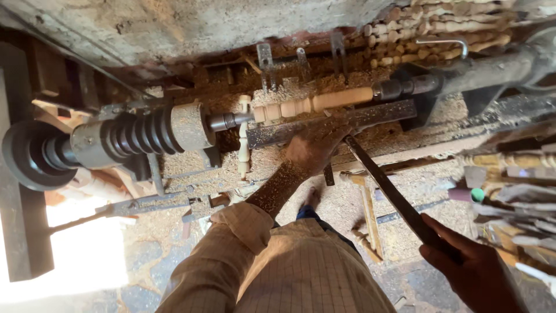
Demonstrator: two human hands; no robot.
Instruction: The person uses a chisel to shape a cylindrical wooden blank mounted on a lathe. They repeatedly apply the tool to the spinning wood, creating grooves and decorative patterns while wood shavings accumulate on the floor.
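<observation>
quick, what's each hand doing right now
left hand: closed over the chisel blade at the tool rest
right hand: closed on the chisel handle

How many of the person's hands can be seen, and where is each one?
2. The left hand presses on the tool rest beside the long chisel, below the turned wooden spindle. The right hand holds the chisel's handle end at lower right.

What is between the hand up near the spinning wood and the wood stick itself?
In the head view, a flat metal tool rest lies between the left hand and the turned wooden spindle.
</observation>
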